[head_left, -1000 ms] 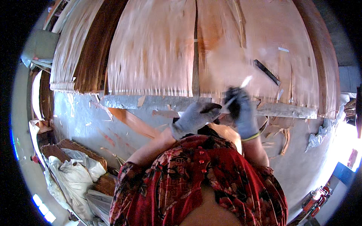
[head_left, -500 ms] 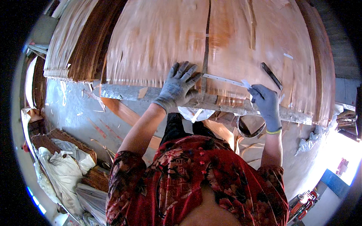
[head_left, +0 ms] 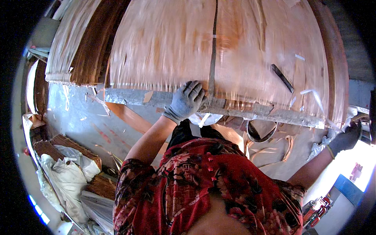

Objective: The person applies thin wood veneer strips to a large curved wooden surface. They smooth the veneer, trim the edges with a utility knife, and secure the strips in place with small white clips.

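Note:
My left hand [head_left: 186, 101], in a grey work glove, lies with its fingers bent and close together on the front edge of a pale wood veneer sheet [head_left: 156, 51]. Just right of its fingertips runs a dark gap [head_left: 212, 70] between veneer sheets. Out at the far right is my right hand [head_left: 346, 138], also gloved, dark and blurred, past the corner of the stack. A curved white tape strip [head_left: 316, 98] trails across the veneer's right side toward that hand. Whether its fingers grip the strip cannot be made out.
A dark flat bar [head_left: 282, 78] lies on the veneer at the right. The grey table edge [head_left: 133, 96] runs along the front. Below it are a round container [head_left: 261, 131] and veneer scraps on the floor. White sacking [head_left: 64, 188] and brown boards lie at the lower left.
The white strip has come away from the veneer beside my left hand and moved right. My right hand has swung far right. My left hand has drawn back slightly, its fingers closer together.

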`<state>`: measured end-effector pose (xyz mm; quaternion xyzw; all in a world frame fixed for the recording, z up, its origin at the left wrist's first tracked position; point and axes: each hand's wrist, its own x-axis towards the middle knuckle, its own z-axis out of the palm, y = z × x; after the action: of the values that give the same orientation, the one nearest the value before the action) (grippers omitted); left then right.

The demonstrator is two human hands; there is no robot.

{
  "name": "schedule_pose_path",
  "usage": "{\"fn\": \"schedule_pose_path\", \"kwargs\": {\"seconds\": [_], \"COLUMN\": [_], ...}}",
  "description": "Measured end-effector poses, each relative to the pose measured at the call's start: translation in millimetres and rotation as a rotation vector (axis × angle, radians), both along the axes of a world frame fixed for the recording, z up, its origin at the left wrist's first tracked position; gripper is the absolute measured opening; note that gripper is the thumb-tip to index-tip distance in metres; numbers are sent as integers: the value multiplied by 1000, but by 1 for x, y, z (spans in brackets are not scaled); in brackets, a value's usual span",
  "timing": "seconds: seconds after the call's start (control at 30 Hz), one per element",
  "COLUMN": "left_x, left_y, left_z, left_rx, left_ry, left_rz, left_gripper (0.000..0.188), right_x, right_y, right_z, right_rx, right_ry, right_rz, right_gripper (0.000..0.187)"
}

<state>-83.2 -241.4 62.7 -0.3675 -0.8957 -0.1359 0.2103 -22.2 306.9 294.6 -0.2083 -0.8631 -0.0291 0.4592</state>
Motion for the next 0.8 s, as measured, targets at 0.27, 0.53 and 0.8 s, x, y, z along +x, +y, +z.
{"fn": "schedule_pose_path", "kwargs": {"seconds": [0.27,0.53,0.8], "left_x": [-2,-3,3], "left_y": [10,19,21], "left_z": [9,0,0], "left_rx": [62,39,-75], "left_ry": [53,51,8], "left_rz": [-5,-53,-56], "left_gripper": [15,18,25], "right_x": [-16,-23,-65], "right_y": [-201,-221,-263], "right_z": [-132,-161,-181], "right_rx": [-1204,-1228,-880], "right_ry": [-89,-616,-1025], "right_rz": [514,674,969], "right_gripper": [13,12,16]}}
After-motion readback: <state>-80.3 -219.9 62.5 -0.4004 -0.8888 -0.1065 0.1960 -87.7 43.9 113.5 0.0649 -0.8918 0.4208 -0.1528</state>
